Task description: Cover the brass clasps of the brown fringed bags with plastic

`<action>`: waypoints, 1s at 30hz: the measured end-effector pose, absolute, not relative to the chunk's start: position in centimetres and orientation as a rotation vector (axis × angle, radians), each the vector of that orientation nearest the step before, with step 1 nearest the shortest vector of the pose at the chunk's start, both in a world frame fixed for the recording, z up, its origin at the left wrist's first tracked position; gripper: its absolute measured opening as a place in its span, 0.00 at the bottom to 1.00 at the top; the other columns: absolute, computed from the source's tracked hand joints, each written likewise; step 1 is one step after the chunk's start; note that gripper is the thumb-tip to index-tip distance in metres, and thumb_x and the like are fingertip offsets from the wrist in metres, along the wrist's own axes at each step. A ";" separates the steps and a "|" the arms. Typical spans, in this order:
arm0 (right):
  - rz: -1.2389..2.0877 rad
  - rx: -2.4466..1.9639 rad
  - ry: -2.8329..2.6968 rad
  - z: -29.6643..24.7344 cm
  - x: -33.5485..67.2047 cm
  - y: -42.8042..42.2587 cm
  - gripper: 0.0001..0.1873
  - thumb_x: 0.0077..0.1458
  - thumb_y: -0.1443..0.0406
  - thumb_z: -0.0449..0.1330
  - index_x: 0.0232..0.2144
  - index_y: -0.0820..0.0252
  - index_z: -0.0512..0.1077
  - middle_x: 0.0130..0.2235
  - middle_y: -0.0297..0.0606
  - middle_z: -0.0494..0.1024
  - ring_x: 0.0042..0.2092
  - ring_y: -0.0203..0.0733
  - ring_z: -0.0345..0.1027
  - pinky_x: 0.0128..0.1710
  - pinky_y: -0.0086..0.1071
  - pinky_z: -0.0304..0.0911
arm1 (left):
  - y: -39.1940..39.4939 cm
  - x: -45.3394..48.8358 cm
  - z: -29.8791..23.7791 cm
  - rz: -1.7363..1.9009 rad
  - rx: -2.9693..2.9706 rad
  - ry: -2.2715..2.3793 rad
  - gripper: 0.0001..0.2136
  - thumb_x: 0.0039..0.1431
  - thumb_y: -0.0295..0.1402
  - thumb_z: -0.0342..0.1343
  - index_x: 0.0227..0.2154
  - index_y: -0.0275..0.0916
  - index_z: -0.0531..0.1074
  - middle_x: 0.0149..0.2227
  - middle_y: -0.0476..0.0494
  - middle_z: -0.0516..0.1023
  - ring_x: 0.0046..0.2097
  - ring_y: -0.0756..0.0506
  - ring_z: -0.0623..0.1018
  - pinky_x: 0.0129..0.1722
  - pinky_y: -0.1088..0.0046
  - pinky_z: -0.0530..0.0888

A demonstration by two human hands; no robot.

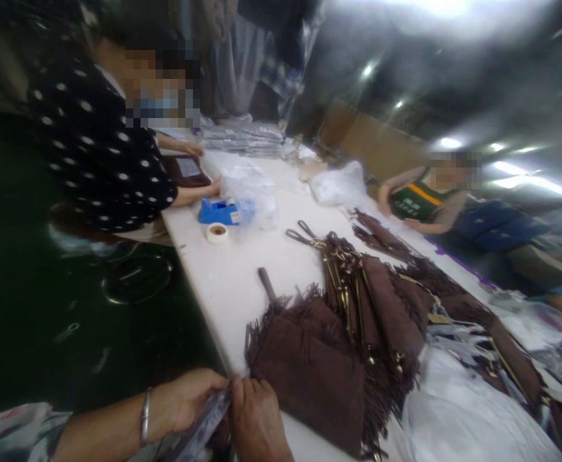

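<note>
At the table's near edge, my left hand [192,401], with a silver bangle on the wrist, is closed with thumb and fingers pinching a clear plastic bag [208,420]. My right hand [256,414] is beside it, fingers curled over the same bag's upper edge. Something dark shows through or under the plastic, but blur hides what it is. Just beyond my right hand lies a brown fringed pouch [310,366]. Behind it is a heap of similar brown pouches [372,289] with gold zippers and wrist loops.
A white table [213,282] runs away from me. On it are a blue tape dispenser [218,210], a tape roll [217,233], white plastic bags [473,410] and stacked packages [242,138]. A person in polka dots [102,141] works at left, another in a green apron [418,196] at right.
</note>
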State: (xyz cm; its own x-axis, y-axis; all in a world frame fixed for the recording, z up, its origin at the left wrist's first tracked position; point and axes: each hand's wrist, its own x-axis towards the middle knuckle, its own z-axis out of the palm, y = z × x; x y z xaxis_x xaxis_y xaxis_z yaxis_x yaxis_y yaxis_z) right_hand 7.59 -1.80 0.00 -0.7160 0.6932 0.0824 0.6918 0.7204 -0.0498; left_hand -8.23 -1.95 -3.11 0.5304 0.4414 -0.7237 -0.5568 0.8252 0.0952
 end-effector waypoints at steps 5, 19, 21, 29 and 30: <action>0.055 -1.147 -2.827 0.4 7.7 -1.8 0.15 0.50 0.73 0.60 0.40 0.58 0.63 0.33 0.34 0.72 0.32 0.45 0.67 0.34 0.39 0.60 | -1.9 -7.6 -2.2 0.571 -0.158 0.897 0.07 0.51 0.30 0.54 0.20 0.34 0.71 0.20 0.37 0.75 0.23 0.41 0.77 0.26 0.68 0.76; 0.227 -1.189 -2.778 1.5 8.3 -1.3 0.11 0.57 0.72 0.60 0.38 0.55 0.63 0.32 0.32 0.73 0.33 0.44 0.67 0.33 0.35 0.52 | -1.7 -8.3 -0.3 0.739 0.793 1.373 0.13 0.43 0.41 0.61 0.18 0.34 0.71 0.17 0.52 0.66 0.21 0.51 0.64 0.21 0.77 0.58; 0.235 -1.192 -2.780 1.4 8.4 -1.1 0.10 0.57 0.72 0.60 0.38 0.55 0.63 0.32 0.32 0.73 0.33 0.43 0.67 0.33 0.35 0.51 | -1.5 -8.7 0.0 0.682 0.855 1.376 0.14 0.43 0.42 0.61 0.19 0.34 0.72 0.16 0.52 0.66 0.21 0.51 0.63 0.21 0.77 0.57; 0.215 -1.162 -2.790 1.7 8.6 -1.4 0.19 0.59 0.69 0.59 0.51 0.56 0.60 0.35 0.33 0.75 0.34 0.44 0.69 0.32 0.35 0.53 | -0.8 -9.3 1.6 0.489 0.945 1.314 0.10 0.41 0.38 0.61 0.20 0.34 0.74 0.17 0.52 0.67 0.21 0.51 0.65 0.21 0.76 0.58; 0.199 -1.151 -2.801 1.7 8.6 -1.4 0.19 0.60 0.68 0.58 0.52 0.56 0.60 0.35 0.34 0.75 0.34 0.44 0.69 0.33 0.35 0.54 | -0.6 -9.3 1.7 0.480 0.956 1.310 0.10 0.41 0.37 0.61 0.20 0.34 0.73 0.17 0.52 0.67 0.22 0.51 0.64 0.21 0.77 0.58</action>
State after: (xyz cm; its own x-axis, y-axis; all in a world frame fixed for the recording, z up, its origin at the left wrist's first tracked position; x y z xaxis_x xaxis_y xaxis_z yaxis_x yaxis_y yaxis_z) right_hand 8.57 -1.41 1.74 -0.7075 0.7050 0.0485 0.6911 0.7046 -0.1610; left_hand -9.26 -0.64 1.70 0.2381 0.7723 -0.5889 0.2085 0.5516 0.8076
